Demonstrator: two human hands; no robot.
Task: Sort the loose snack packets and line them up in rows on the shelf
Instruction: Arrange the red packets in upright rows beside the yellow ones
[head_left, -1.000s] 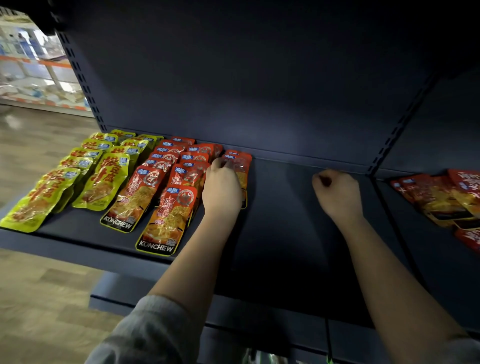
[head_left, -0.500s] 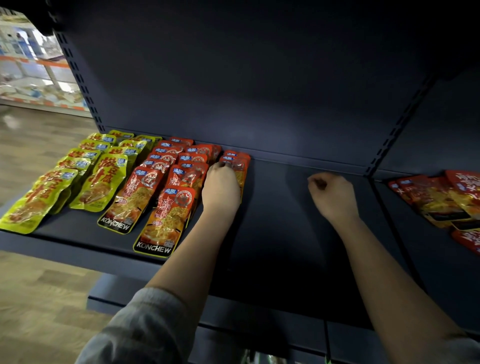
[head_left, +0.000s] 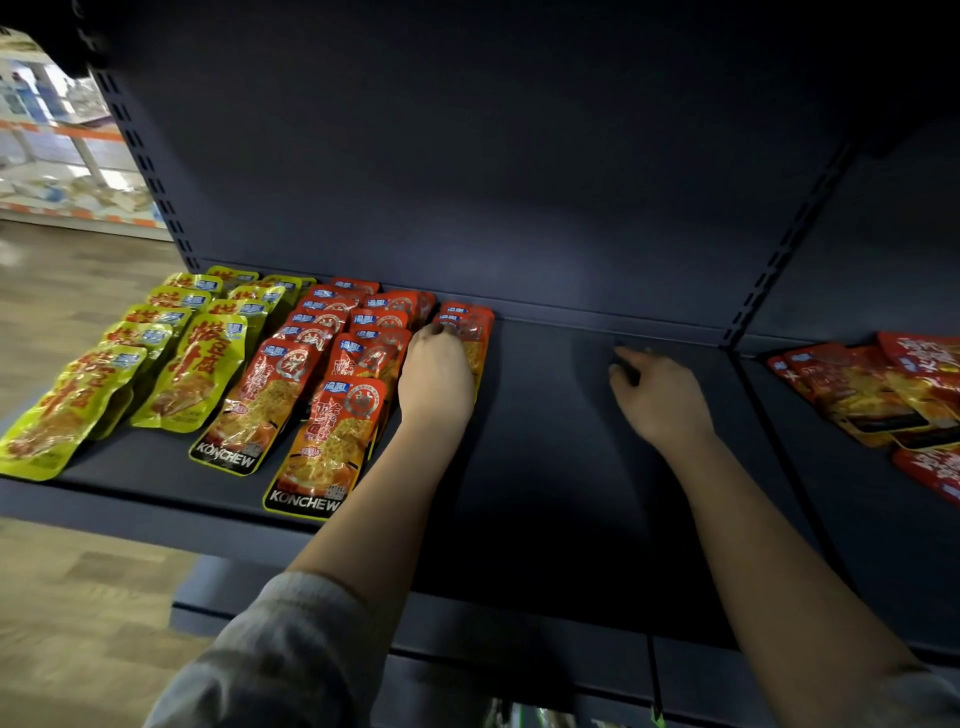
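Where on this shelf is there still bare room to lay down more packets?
The widest bare patch of the shelf lies between the left hand, which rests on the short red row, and the upright; the right hand hovers there. The left end is crowded with yellow packets and red packets. Loose red packets crowd the next bay.

free: bare shelf (head_left: 561, 467) mid-span | blocked: packet rows (head_left: 291, 374) left — loose red packets (head_left: 883, 395) right
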